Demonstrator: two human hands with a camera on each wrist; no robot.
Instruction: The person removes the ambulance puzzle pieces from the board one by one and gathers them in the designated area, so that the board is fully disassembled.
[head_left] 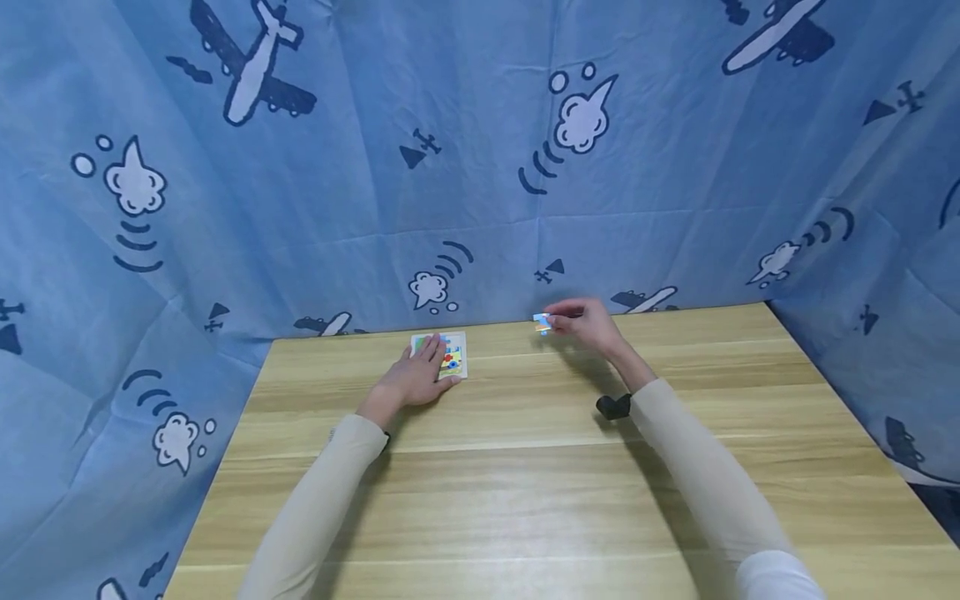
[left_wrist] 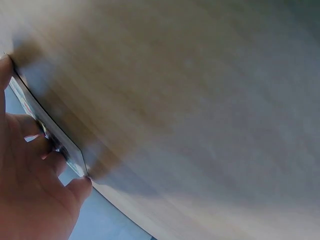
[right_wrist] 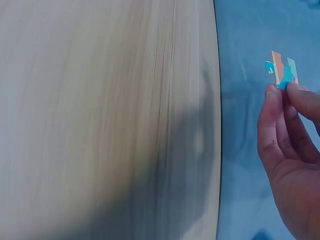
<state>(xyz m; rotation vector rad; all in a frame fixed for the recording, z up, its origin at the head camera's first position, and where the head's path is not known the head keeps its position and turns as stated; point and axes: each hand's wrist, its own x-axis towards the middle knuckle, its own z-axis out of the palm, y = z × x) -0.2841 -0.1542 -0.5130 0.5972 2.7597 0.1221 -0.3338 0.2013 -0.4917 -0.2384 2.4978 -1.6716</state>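
Observation:
At the back of the table lies a small puzzle board (head_left: 461,343) with a white border and a colourful picture. My left hand (head_left: 415,377) rests on it with the fingers spread, covering much of its left side. In the left wrist view, the thumb (left_wrist: 80,189) touches one corner of the board. Up and to the right, my right hand (head_left: 592,327) pinches a jigsaw puzzle piece (head_left: 542,322) between thumb and fingertips. The piece (right_wrist: 286,75) shows orange, blue and pale green, with a tab at one side, and is held above the table near its back edge.
The wooden table (head_left: 480,500) reaches back to a blue curtain (head_left: 480,183) printed with planes and clouds. The curtain also hangs along both sides. A black wrist-worn device (head_left: 613,407) juts out from the right sleeve.

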